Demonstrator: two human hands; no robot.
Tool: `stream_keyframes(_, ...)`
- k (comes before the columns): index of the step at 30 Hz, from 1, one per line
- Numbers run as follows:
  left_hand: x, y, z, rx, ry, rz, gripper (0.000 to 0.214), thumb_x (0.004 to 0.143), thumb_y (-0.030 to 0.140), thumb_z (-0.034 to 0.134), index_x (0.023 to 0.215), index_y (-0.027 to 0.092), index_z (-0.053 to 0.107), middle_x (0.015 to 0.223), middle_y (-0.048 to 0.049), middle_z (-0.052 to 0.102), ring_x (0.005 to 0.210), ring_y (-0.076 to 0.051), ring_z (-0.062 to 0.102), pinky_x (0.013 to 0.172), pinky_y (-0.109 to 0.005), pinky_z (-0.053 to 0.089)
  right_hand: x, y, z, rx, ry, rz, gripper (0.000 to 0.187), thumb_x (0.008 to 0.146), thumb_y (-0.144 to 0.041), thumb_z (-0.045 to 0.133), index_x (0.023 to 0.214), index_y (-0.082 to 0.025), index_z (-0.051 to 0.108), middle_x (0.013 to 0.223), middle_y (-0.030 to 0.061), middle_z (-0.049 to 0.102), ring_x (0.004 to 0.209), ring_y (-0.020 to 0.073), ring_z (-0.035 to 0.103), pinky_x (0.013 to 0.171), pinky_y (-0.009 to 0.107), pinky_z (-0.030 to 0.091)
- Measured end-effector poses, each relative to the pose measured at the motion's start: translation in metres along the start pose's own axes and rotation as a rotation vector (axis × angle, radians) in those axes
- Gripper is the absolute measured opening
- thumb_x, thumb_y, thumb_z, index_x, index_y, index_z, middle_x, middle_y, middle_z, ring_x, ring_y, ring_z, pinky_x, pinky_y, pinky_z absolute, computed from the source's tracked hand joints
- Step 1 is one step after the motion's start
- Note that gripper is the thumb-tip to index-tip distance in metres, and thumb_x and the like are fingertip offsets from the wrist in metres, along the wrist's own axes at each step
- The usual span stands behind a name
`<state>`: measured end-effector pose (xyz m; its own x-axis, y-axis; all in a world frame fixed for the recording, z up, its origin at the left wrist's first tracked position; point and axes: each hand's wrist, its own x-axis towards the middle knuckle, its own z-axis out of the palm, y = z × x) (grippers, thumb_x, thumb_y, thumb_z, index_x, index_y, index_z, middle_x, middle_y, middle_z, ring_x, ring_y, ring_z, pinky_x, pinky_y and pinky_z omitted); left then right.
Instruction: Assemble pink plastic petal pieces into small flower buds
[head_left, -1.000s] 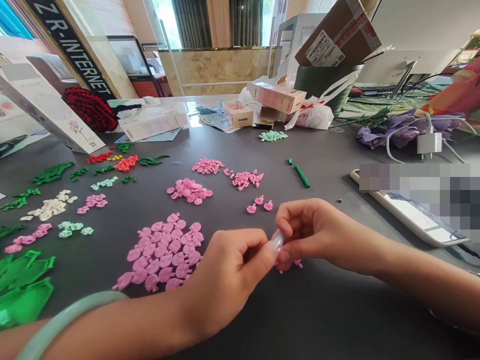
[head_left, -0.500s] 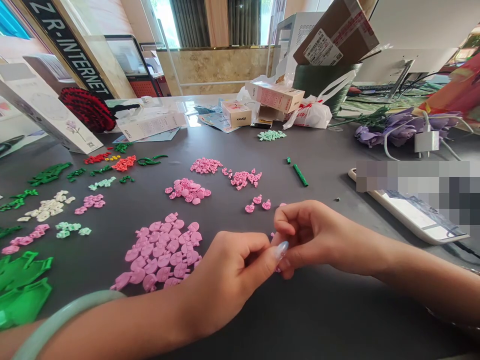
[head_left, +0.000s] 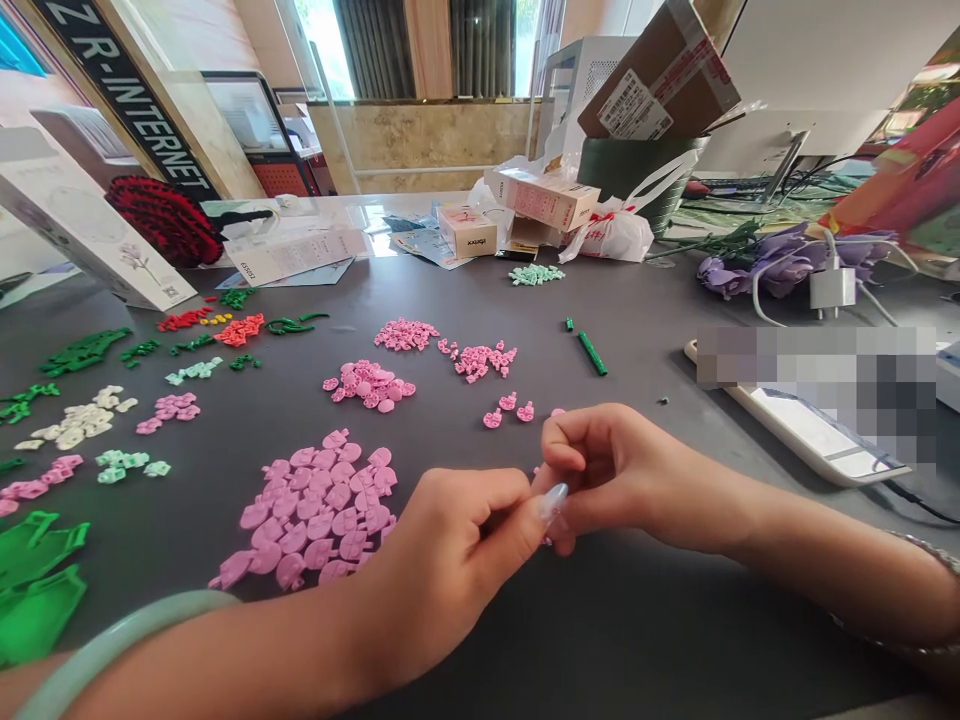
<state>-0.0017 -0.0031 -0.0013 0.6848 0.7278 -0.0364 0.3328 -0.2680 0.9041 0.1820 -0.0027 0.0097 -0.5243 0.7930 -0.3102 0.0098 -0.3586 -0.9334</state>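
My left hand (head_left: 450, 560), wearing a pale green jade bangle (head_left: 127, 625), meets my right hand (head_left: 630, 480) above the dark grey table. Their fingertips pinch a small pink plastic piece (head_left: 546, 540), mostly hidden by my fingers and a long pale nail. Just left of my left hand lies a large heap of pink petal-shaped bricks (head_left: 315, 510). Three loose pink pieces (head_left: 508, 408) sit just beyond my right fingers.
Sorted piles of pink, green, red, cream and mint bricks (head_left: 195, 370) cover the table's left and middle. Boxes and a white plastic bag (head_left: 611, 230) stand at the back. A white tablet (head_left: 810, 440), partly pixelated, lies at the right, below purple artificial flowers (head_left: 780, 265).
The whole scene has slid slightly left as my head turned. My hands stay together, and the pink bits below my right fingers are now mostly hidden.
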Motion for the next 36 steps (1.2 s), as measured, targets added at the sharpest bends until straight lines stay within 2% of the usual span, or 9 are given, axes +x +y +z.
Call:
stream_keyframes(7,0.0,-0.0003,-0.0003,-0.008,-0.008,-0.024,0.038,0.093,0.039,0.039,0.074,0.016,0.063,0.052,0.0055,0.034,0.047,-0.006,0.029,0.043,-0.019,0.022,-0.0001,0.0029,-0.0001,0.009,0.011,-0.024,0.052,0.058,-0.022,0.082,0.065,-0.017,0.031,0.059,-0.0033,0.059,0.057,0.012,0.063,0.057,0.021,0.048)
stream_keyframes(12,0.0017,0.0001,0.0008,-0.07,0.086,-0.064,0.038,0.092,0.038,0.041,0.065,0.015,0.055,0.051,0.0051,0.038,0.047,-0.006,0.034,0.044,-0.018,0.025,0.0017,0.004,-0.002,0.015,0.032,-0.079,0.05,0.06,-0.023,0.082,0.066,-0.017,0.033,0.059,-0.0012,0.062,0.058,0.012,0.063,0.05,0.017,0.041)
stream_keyframes(21,0.0018,0.0009,0.0027,-0.134,0.148,-0.061,0.038,0.092,0.036,0.038,0.059,0.017,0.043,0.049,0.0049,0.041,0.044,-0.007,0.036,0.042,-0.018,0.028,0.0025,0.0063,-0.0064,0.064,-0.016,-0.12,0.044,0.064,-0.024,0.082,0.073,-0.016,0.039,0.064,-0.0026,0.062,0.062,0.0125,0.064,0.05,0.017,0.042)
stream_keyframes(28,0.0006,-0.0026,0.0023,-0.077,0.125,-0.045,0.037,0.092,0.036,0.039,0.061,0.017,0.045,0.051,0.0055,0.039,0.046,-0.006,0.035,0.043,-0.018,0.026,0.0022,0.0059,-0.0066,0.076,-0.016,-0.076,0.041,0.065,-0.023,0.081,0.074,-0.015,0.042,0.064,-0.0015,0.063,0.063,0.0126,0.066,0.053,0.017,0.045)
stream_keyframes(36,0.0022,-0.0003,-0.0003,-0.067,0.01,-0.011,0.036,0.093,0.036,0.04,0.066,0.016,0.052,0.052,0.0059,0.038,0.046,-0.005,0.032,0.043,-0.018,0.024,0.0007,0.0058,-0.008,0.076,-0.054,-0.024,0.034,0.068,-0.018,0.077,0.071,-0.014,0.044,0.062,0.0006,0.066,0.059,0.0116,0.067,0.053,0.015,0.046)
